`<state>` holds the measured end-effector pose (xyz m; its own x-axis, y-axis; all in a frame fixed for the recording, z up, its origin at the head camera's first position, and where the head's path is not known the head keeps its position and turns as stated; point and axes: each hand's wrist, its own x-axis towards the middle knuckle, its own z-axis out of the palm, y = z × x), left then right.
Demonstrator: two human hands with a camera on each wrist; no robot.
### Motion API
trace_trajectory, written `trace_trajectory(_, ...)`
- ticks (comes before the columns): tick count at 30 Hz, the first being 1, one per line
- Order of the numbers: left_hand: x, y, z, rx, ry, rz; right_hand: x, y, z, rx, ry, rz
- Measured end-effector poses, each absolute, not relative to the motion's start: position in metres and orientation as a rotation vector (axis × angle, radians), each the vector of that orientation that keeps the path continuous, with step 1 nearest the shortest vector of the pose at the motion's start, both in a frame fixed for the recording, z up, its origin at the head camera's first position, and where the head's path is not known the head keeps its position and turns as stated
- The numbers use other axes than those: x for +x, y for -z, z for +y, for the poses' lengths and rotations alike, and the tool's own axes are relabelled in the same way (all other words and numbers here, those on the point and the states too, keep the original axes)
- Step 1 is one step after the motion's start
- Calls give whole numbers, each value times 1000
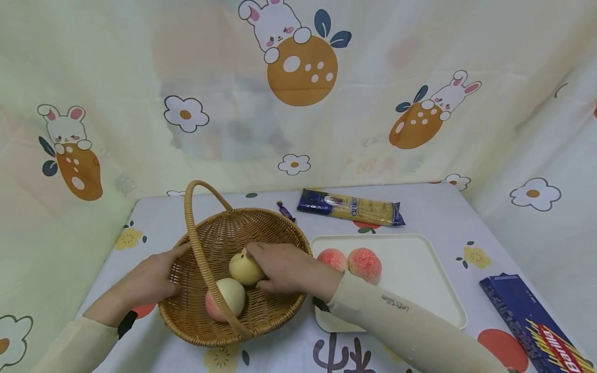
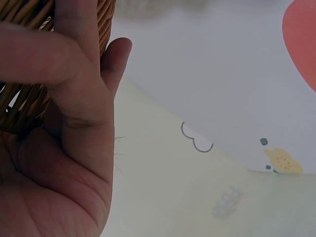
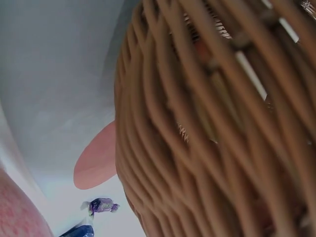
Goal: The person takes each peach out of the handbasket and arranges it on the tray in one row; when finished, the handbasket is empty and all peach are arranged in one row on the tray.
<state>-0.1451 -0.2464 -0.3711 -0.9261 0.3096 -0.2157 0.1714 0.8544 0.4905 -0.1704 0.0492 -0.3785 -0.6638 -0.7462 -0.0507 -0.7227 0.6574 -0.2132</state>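
Observation:
A brown wicker basket (image 1: 272, 228) with an arched handle stands on the table, left of centre in the head view. My left hand (image 1: 156, 277) grips its left rim, thumb inside the wall; the left wrist view shows this hand (image 2: 74, 113) against the weave. My right hand (image 1: 284, 267) reaches over the right rim and holds a yellow pear (image 1: 243, 269) low in the basket. Beside the pear lies a pale yellow and pink peach (image 1: 233, 296), partly behind the handle. In the right wrist view the basket wall (image 3: 197, 123) hides the right hand.
Right of the basket is a cream tray (image 1: 420, 280) bearing two pinkish-red peaches (image 1: 365, 264), partly behind my right forearm. A pasta packet (image 1: 352, 207) and a purple-wrapped candy (image 1: 285, 211) lie at the back. A blue Barilla box (image 1: 527, 316) lies at the right edge.

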Motion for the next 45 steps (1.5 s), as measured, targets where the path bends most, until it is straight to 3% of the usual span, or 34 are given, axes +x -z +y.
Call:
trace_trajectory(16,-145,371,-246,344,-702,2727,-170,380,46,-1233,231,2782)
trace_trajectory(35,-146,371,-244,363,-713,2735,-157,379,45,-1091,-256,2923)
trace_trajectory(39,-145,371,-244,357,-705,2725,-159,369,56,-1136,-45,2968)
trace_trajectory(45,-146,369,-245,365,-694,2716,-159,335,102,-1190,633,2965)
